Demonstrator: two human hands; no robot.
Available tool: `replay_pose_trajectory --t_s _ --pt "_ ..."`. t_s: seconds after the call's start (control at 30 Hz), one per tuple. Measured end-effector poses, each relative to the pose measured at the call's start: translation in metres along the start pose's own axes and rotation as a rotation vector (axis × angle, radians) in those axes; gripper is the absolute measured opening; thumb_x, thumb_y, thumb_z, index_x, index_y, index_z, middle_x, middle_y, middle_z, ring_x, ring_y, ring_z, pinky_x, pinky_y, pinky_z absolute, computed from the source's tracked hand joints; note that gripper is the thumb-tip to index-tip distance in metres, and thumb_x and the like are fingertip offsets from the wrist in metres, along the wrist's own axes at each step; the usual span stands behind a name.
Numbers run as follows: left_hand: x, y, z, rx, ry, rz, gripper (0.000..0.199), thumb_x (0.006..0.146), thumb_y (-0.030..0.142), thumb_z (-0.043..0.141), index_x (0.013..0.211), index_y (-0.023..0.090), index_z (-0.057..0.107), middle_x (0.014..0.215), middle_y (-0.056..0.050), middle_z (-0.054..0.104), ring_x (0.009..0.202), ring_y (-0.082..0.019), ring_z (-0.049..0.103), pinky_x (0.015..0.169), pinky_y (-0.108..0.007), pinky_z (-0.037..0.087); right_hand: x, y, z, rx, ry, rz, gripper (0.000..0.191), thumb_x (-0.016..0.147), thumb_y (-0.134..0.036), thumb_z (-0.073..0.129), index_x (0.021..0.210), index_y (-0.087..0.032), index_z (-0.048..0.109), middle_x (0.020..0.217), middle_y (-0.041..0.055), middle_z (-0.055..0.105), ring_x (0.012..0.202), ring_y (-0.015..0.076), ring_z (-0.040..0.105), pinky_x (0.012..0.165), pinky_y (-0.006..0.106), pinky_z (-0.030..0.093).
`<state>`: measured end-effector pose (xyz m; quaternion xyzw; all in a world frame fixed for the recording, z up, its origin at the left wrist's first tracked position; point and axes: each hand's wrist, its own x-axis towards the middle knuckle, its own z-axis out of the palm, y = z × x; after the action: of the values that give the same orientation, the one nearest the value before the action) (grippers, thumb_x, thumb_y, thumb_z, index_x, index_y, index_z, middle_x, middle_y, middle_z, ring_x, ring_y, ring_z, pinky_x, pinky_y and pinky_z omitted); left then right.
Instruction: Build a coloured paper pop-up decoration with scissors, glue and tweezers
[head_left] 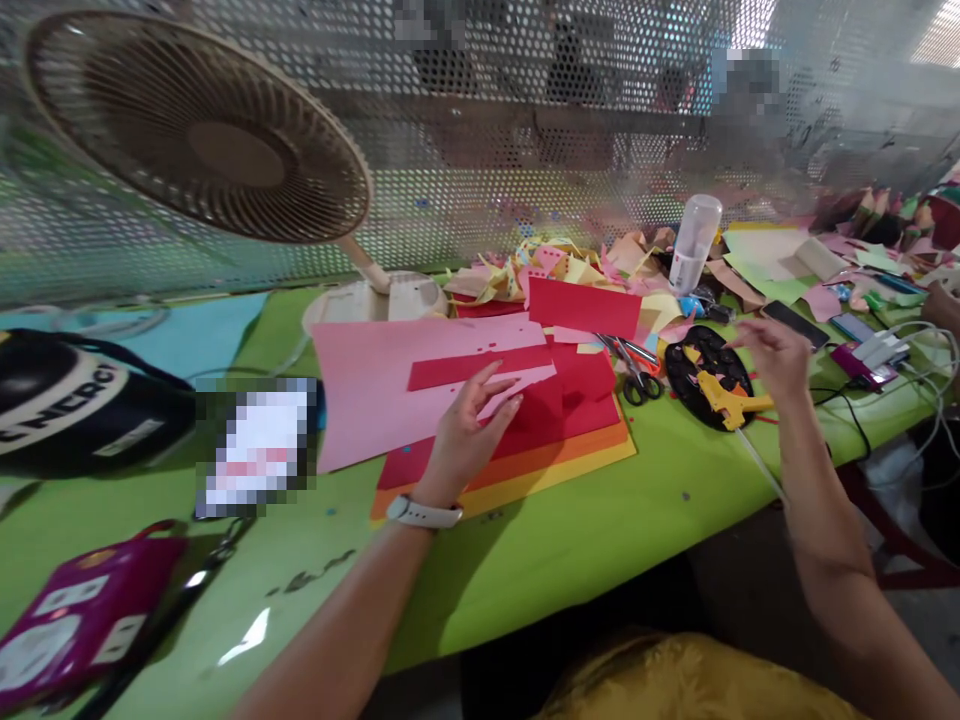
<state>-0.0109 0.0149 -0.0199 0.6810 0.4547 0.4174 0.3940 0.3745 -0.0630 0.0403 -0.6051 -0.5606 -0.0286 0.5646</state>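
Just below the fingers (474,394) of the left hand (461,445) lies red paper (538,412).

One large pink sheet (371,370); one glue gun (722,399); one fan (236,155); one black tray (678,383); probably one scissors pair (635,368).

Pink sheet (367,375): paper, smooth, matt. Red strip (446,371): paper, matt. Glue gun (724,400), right: plastic. Scissors (636,368): metal blades, handles apparently plastic. Far partition (480,215): perforated metal, dull sheen. Table cover (262,560): smooth, glossy near left.
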Motion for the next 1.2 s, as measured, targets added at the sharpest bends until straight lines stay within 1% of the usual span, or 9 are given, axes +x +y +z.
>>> replay_pose_trajectory --t_s 0.07,0.13,0.2,0.3,0.4,0.57,0.8,1.03,1.2 --pt "0.000 0.000 0.000 0.003 0.003 -0.011 0.065 0.082 0.041 0.064 0.139 0.018 0.044 0.125 -0.016 0.065 0.121 -0.027 0.058 0.105 -0.048 0.044 0.007 0.006 -0.009 0.148 0.237 0.075 0.017 0.083 -0.035 0.065 0.088 -0.020 0.071 0.069 0.0001 0.072 0.057 0.0162 0.068 0.063 0.032 0.058" --pt "0.000 0.001 0.000 0.004 0.015 -0.017 0.065 0.082 0.041 0.063 0.139 0.018 0.044 0.125 -0.016 0.064 0.121 -0.027 0.059 0.103 -0.048 0.045 0.009 0.010 -0.017 0.216 0.319 0.138 0.018 0.083 -0.035 0.065 0.089 -0.019 0.070 0.065 -0.0010 0.070 0.054 0.0154 0.066 0.062 0.032 0.057" --pt "0.000 0.002 0.000 0.005 0.025 -0.016 0.063 0.082 0.041 0.063 0.139 0.019 0.044 0.125 -0.015 0.064 0.120 -0.027 0.059 0.103 -0.048 0.046 0.002 0.013 -0.027 0.160 0.151 0.182 0.018 0.082 -0.034 0.065 0.090 -0.019 0.071 0.067 -0.0001 0.070 0.059 0.0164 0.068 0.066 0.033 0.058" --pt "-0.001 0.004 0.000 0.014 0.026 -0.009 0.062 0.082 0.040 0.063 0.138 0.019 0.045 0.125 -0.015 0.064 0.121 -0.026 0.059 0.104 -0.047 0.045 -0.021 0.017 -0.046 -0.097 -0.294 0.141 0.020 0.083 -0.032 0.062 0.096 -0.021 0.072 0.089 0.0049 0.075 0.081 0.0211 0.070 0.080 0.040 0.057" --pt "-0.002 0.003 -0.001 0.025 0.011 -0.016 0.062 0.083 0.040 0.063 0.138 0.021 0.045 0.127 -0.014 0.064 0.123 -0.026 0.057 0.104 -0.046 0.045 -0.050 0.022 -0.064 -0.304 -0.490 0.027 0.026 0.087 -0.028 0.054 0.109 -0.025 0.069 0.114 0.0064 0.071 0.106 0.0254 0.066 0.095 0.047 0.051" --pt "0.000 -0.005 -0.001 0.019 0.005 -0.034 0.061 0.083 0.042 0.063 0.139 0.025 0.045 0.129 -0.013 0.062 0.123 -0.027 0.057 0.103 -0.047 0.046 -0.085 0.036 -0.069 -0.403 -0.520 -0.091 0.042 0.089 -0.029 0.052 0.130 -0.026 0.056 0.133 0.0094 0.060 0.124 0.0279 0.054 0.105 0.050 0.043" --pt "0.001 -0.008 -0.002 -0.028 0.009 -0.035 0.062 0.083 0.041 0.065 0.139 0.023 0.045 0.128 -0.013 0.062 0.123 -0.026 0.057 0.105 -0.048 0.045 -0.089 0.055 -0.064 -0.475 -0.510 -0.054 0.055 0.091 -0.034 0.053 0.144 -0.027 0.042 0.141 0.0103 0.054 0.128 0.0298 0.051 0.106 0.052 0.041" --pt "0.001 -0.004 -0.001 -0.027 0.020 -0.008 0.062 0.081 0.039 0.065 0.138 0.021 0.046 0.127 -0.014 0.063 0.123 -0.026 0.057 0.107 -0.049 0.042 -0.078 0.065 -0.058 -0.464 -0.457 -0.006 0.053 0.086 -0.029 0.055 0.138 -0.023 0.051 0.137 0.0119 0.057 0.128 0.0305 0.052 0.106 0.053 0.041" --pt "0.001 -0.001 -0.002 -0.023 0.039 0.011 0.063 0.081 0.038 0.066 0.138 0.020 0.046 0.126 -0.014 0.064 0.123 -0.026 0.057 0.108 -0.048 0.042 -0.064 0.070 -0.073 -0.306 -0.543 0.046 0.044 0.084 -0.036 0.061 0.127 -0.024 0.061 0.134 0.0117 0.060 0.124 0.0292 0.057 0.104 0.048 0.045"
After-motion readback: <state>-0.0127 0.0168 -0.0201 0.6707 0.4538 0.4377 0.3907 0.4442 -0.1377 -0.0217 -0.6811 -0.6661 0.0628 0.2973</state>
